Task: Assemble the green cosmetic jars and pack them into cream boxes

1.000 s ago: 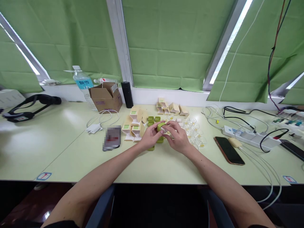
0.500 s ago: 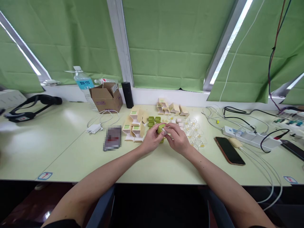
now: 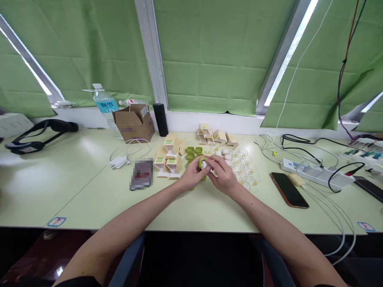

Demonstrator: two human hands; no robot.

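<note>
My left hand (image 3: 192, 175) is closed around a small green plastic cup (image 3: 200, 161), which is tilted so its opening faces right. A white cylindrical piece (image 3: 204, 164) sits at that opening, partly hidden by fingers. My right hand (image 3: 224, 175) pinches at this white piece from the right. Behind and beside my left hand stand several more green cups (image 3: 190, 150), some partly covered by the hands. Several white cylinders (image 3: 226, 152) lie just beyond my right hand, next to clear plastic domes (image 3: 241, 159) with yellow bits.
Cream cardboard boxes (image 3: 172, 162) stand left of the hands, more boxes (image 3: 220, 136) at the back. A brown carton (image 3: 134, 123), water bottle (image 3: 106, 104) and black cylinder (image 3: 160, 119) line the back left. At right lie a phone (image 3: 289, 190) and power strip (image 3: 317, 174) with cables.
The green cup has turned in my fingers, so its opening and the white piece now show more. Both hands stay in nearly the same place.
</note>
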